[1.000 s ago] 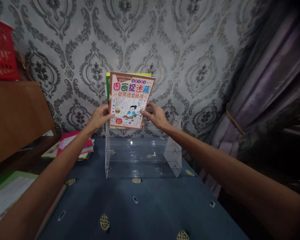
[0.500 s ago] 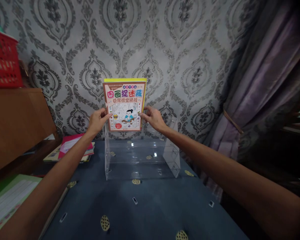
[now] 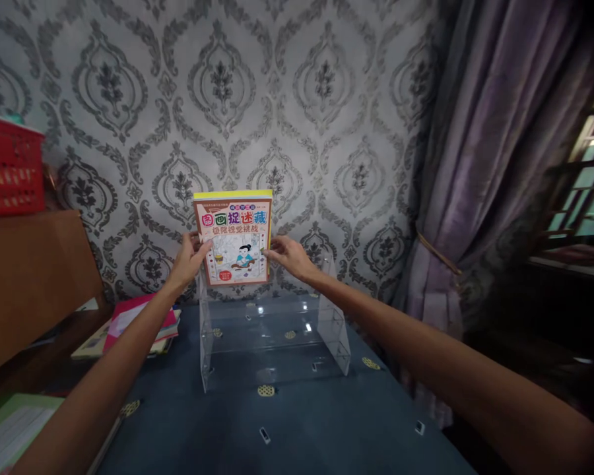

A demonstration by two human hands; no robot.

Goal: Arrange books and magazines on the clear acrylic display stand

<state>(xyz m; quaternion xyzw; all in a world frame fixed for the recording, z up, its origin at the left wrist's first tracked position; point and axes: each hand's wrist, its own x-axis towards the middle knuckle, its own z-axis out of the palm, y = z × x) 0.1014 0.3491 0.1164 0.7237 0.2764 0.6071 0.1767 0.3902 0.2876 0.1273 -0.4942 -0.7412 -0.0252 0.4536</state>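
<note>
A picture book (image 3: 235, 241) stands nearly upright, its cover facing me with colourful Chinese characters and a drawn figure in blue. A yellow edge shows behind its top and right side. My left hand (image 3: 187, 258) pinches the book's left edge, thumb on the cover. On the opposite edge my right hand (image 3: 293, 256) grips it, thumb at the front and fingers partly hidden behind. Below and behind the book is a clear acrylic stepped rack (image 3: 334, 333); the book is at its top left. Whether the book's lower edge rests on the rack, I cannot tell.
The rack stands on a dark blue patterned tablecloth (image 3: 218, 429) against a wallpapered wall (image 3: 272, 86). Left are a pink-topped pile of books (image 3: 141, 320), a green book (image 3: 14, 422), and a brown box (image 3: 34, 277) under a red basket (image 3: 10, 165). A purple curtain (image 3: 480, 165) hangs right.
The view has tilted up, so everything sits lower in the picture. Both hands keep their hold on the book, which stays at the rack's top left.
</note>
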